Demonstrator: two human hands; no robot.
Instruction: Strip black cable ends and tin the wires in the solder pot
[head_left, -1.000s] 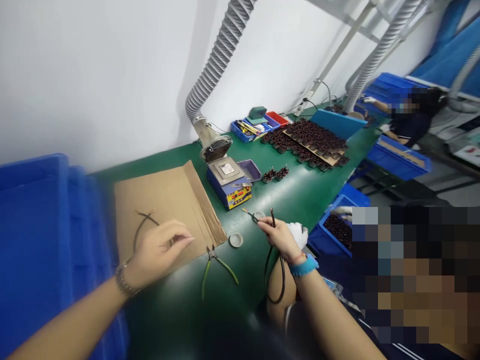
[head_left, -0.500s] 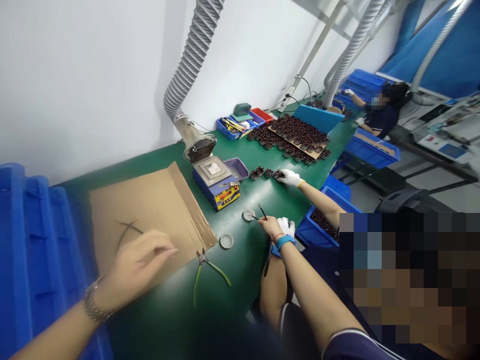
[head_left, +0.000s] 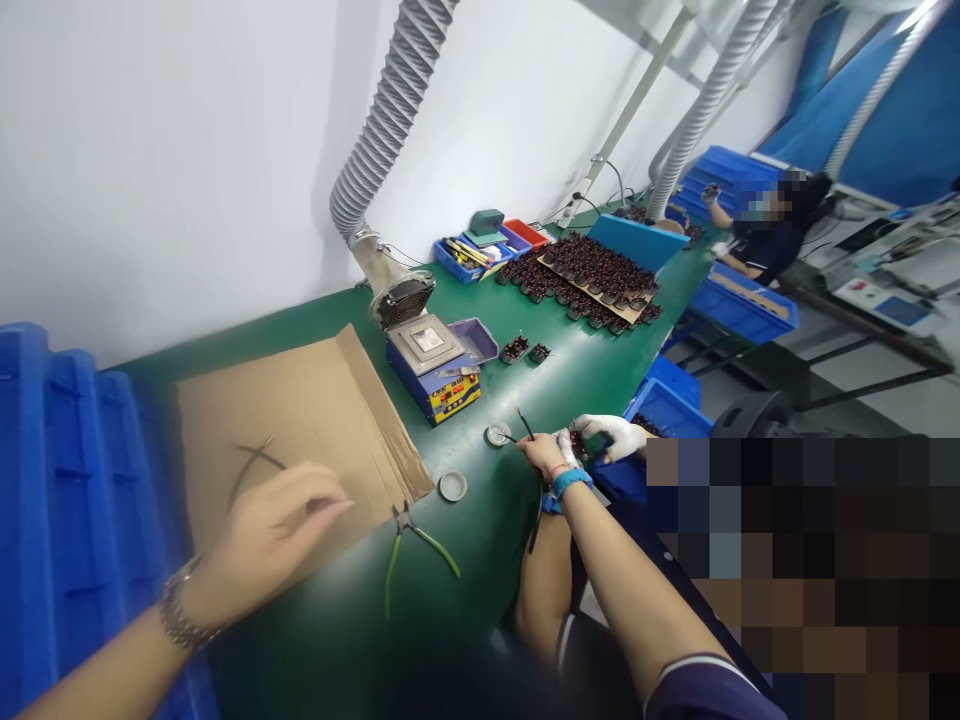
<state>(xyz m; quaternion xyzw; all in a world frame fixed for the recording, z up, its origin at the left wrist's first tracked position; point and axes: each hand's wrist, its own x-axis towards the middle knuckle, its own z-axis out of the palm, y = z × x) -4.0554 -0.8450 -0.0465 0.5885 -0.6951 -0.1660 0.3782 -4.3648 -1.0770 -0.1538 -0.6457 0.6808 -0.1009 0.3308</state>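
Note:
My left hand (head_left: pixel 274 540), with a metal watch band, hovers over a cardboard sheet (head_left: pixel 292 400), fingers curled and thumb bent in. A dark wire (head_left: pixel 259 455) with bare copper ends crosses itself just behind those fingers; whether they grip it is hidden. In my right hand (head_left: pixel 544 455), wearing a blue wristband, a black wire (head_left: pixel 524 421) is pinched. One stripped end points up and the other reaches over a small round dish (head_left: pixel 497 433). A second grey dish (head_left: pixel 453 486) and green-handled cutting pliers (head_left: pixel 405 520) lie between my hands.
A co-worker's white-gloved hand (head_left: pixel 611 435) holds a small dark part beside my right hand. Behind stand a blue-and-yellow heating unit (head_left: pixel 433 375), two loose parts, and rows of dark wound parts (head_left: pixel 592 265). Blue crates (head_left: pixel 75 500) are stacked at left; a fume hose (head_left: pixel 390 110) hangs above.
The co-worker's gloved hand has drawn back from the row of parts toward my right hand, taking one part. Both my hands have barely moved.

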